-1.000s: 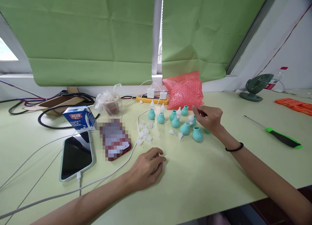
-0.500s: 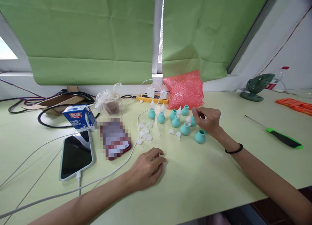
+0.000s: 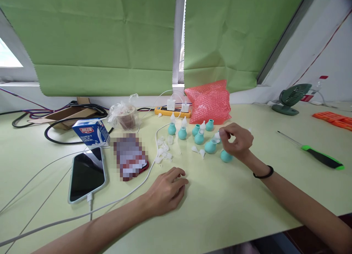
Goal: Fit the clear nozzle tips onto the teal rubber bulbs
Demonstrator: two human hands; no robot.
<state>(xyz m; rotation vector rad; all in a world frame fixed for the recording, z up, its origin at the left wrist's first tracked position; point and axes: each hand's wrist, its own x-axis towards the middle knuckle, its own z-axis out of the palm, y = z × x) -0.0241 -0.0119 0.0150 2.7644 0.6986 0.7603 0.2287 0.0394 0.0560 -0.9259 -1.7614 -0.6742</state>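
Observation:
My right hand (image 3: 237, 139) is over the right side of a group of small turquoise rubber bulbs. Its thumb and forefinger pinch a translucent white nozzle tip (image 3: 216, 137), leaning at the mouth of a turquoise bulb (image 3: 211, 146). Partly behind that hand is a bare turquoise bulb (image 3: 226, 156). Three bulbs farther left, one of them this bulb (image 3: 182, 133), carry upright tips. Two more at the back, including this bulb (image 3: 209, 125), have bare mouths. My left hand (image 3: 167, 191) lies on the table with loosely bent fingers, holding nothing. Loose translucent pieces (image 3: 164, 153) lie beyond it.
On the left are a charging phone (image 3: 88, 175), a blurred red-edged item (image 3: 130, 156), a milk carton (image 3: 92, 133) and a bagged cup (image 3: 126, 118). Pink bubble wrap (image 3: 210, 103) and a power strip (image 3: 162, 111) are behind; a screwdriver (image 3: 319, 155) and fan (image 3: 293, 98) lie right.
My right hand has come down a little, its thumb and forefinger now at the nozzle tip, which has tilted right on its bulb. The left hand stays where it was.

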